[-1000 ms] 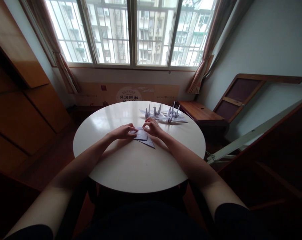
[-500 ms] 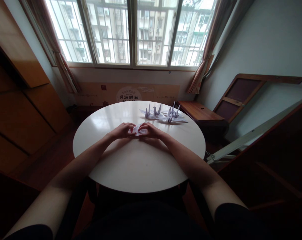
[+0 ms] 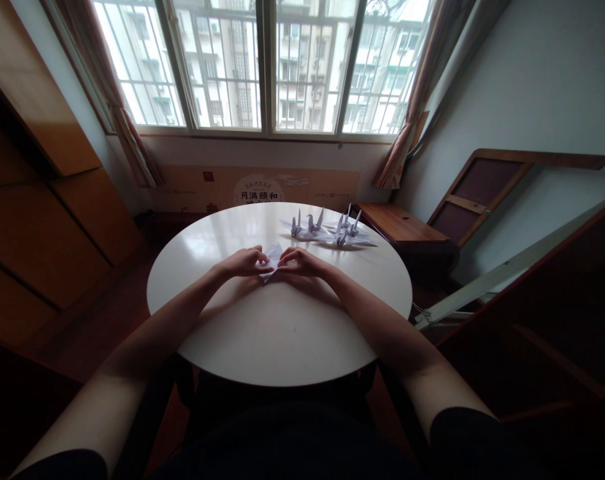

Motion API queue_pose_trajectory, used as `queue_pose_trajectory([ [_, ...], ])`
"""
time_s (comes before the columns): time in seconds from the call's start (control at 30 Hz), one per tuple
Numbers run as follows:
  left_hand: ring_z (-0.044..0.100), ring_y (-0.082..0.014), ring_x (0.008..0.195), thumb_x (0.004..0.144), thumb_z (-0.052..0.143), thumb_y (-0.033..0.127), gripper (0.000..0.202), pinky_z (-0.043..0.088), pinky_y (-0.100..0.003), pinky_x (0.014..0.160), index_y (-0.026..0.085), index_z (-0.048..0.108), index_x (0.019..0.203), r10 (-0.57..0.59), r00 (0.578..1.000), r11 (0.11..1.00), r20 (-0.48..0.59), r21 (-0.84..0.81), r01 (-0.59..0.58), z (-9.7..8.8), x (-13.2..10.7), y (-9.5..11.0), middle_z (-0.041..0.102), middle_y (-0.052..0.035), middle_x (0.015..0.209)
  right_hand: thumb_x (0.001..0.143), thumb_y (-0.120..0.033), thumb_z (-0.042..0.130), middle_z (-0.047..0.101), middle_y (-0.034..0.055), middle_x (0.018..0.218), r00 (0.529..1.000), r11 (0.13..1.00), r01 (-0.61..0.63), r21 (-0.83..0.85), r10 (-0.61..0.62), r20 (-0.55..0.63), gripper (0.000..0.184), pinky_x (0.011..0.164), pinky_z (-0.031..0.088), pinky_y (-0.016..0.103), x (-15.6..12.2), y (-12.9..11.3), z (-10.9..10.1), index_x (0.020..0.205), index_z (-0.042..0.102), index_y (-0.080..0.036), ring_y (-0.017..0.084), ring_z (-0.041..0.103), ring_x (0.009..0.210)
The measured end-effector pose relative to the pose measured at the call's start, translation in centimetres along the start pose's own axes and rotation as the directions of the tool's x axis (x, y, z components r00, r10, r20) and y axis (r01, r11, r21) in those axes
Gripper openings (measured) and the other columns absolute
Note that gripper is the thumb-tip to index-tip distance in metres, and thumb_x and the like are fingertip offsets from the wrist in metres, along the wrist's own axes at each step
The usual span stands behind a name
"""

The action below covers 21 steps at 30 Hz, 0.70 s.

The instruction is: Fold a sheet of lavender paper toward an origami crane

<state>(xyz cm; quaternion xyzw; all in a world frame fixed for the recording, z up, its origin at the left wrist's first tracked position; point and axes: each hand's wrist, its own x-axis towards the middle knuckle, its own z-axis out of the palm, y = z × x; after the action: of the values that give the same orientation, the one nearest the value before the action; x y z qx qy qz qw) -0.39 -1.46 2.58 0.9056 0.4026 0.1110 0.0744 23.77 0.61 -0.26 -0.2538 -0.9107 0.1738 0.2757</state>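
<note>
A folded piece of white paper lies between my hands near the middle of the round white table. Its upper corner points away from me and a lower tip points toward me. My left hand grips its left side, fingers curled and thumb along the edge. On the right side, my right hand pinches the paper between thumb and fingers. Part of the paper is hidden by the fingers. Beyond my right hand, several folded paper cranes stand close together on the table.
A low wooden stand is behind the table at the right, with a wooden-framed panel leaning by the wall. Wooden cabinets stand at the left. A printed cardboard box sits below the barred window.
The paper now shows as a pointed shape, turned so its corners face away from and toward me; before, it lay wider and flatter between my hands. My fingers have shifted slightly.
</note>
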Motion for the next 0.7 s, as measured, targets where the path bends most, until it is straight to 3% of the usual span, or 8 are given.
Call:
queue_pose_trajectory([
  [0.1,0.056,-0.0146,0.063,0.082,0.052,0.061,0.048,0.043,-0.026,0.061,0.019,0.074,0.080,0.001,1.000,0.998,-0.018,-0.068,-0.002,-0.1,0.0,-0.2,0.060,-0.0059,0.084,0.086,-0.043,0.062,0.070,0.0093,0.095,1.000,1.000,-0.026,-0.001,0.026,0.006,0.029,0.071,0.047,0.028,0.0,0.0,-0.1,0.089,0.077,-0.019,0.015,0.063,0.074],
  [0.23,0.062,-0.0188,0.080,0.082,0.054,0.060,0.048,0.048,-0.029,0.076,0.018,0.073,0.071,0.031,0.993,0.985,-0.114,-0.167,-0.050,0.5,0.5,-0.9,0.066,-0.0102,0.103,0.087,-0.038,0.062,0.071,0.0084,0.091,1.000,1.000,-0.009,0.014,0.010,-0.023,0.024,0.068,0.046,0.026,0.0,0.1,-0.2,0.086,0.077,-0.018,0.015,0.063,0.073],
  [0.3,0.064,-0.0205,0.087,0.085,0.052,0.058,0.048,0.048,-0.031,0.081,0.017,0.072,0.070,0.063,0.992,0.976,-0.112,-0.202,-0.085,0.8,0.6,-1.2,0.067,-0.0108,0.108,0.086,-0.034,0.063,0.072,0.0084,0.088,0.999,1.000,0.011,0.015,-0.010,-0.040,0.021,0.069,0.047,0.026,0.1,0.2,-0.1,0.085,0.076,-0.017,0.016,0.064,0.074],
  [0.4,0.064,-0.0212,0.089,0.088,0.048,0.056,0.047,0.048,-0.029,0.080,0.017,0.074,0.092,0.085,0.993,0.972,-0.077,-0.213,-0.100,0.7,0.6,-1.3,0.070,-0.0096,0.105,0.086,-0.028,0.062,0.072,0.0083,0.084,0.999,1.000,0.007,-0.001,-0.007,-0.054,0.018,0.070,0.047,0.027,0.1,0.2,-0.1,0.084,0.075,-0.016,0.017,0.065,0.073],
  [0.5,0.064,-0.0220,0.092,0.087,0.047,0.058,0.052,0.048,-0.028,0.078,0.018,0.069,0.112,0.027,0.999,0.978,-0.043,-0.206,-0.036,0.3,0.4,-1.2,0.070,-0.0090,0.106,0.085,-0.025,0.063,0.073,0.0077,0.082,0.996,0.999,-0.016,-0.033,0.013,-0.084,0.015,0.071,0.047,0.027,0.2,0.2,-0.1,0.083,0.074,-0.015,0.017,0.065,0.073],
  [0.7,0.062,-0.0244,0.098,0.076,0.062,0.059,0.057,0.046,-0.029,0.083,0.020,0.066,0.117,0.055,0.998,0.980,-0.030,-0.190,-0.060,0.0,0.2,-1.1,0.069,-0.0085,0.110,0.084,-0.024,0.064,0.071,0.0061,0.077,0.983,0.997,-0.034,-0.072,0.020,-0.183,0.014,0.068,0.047,0.026,0.4,0.2,-0.1,0.078,0.072,-0.015,0.016,0.063,0.069],
])
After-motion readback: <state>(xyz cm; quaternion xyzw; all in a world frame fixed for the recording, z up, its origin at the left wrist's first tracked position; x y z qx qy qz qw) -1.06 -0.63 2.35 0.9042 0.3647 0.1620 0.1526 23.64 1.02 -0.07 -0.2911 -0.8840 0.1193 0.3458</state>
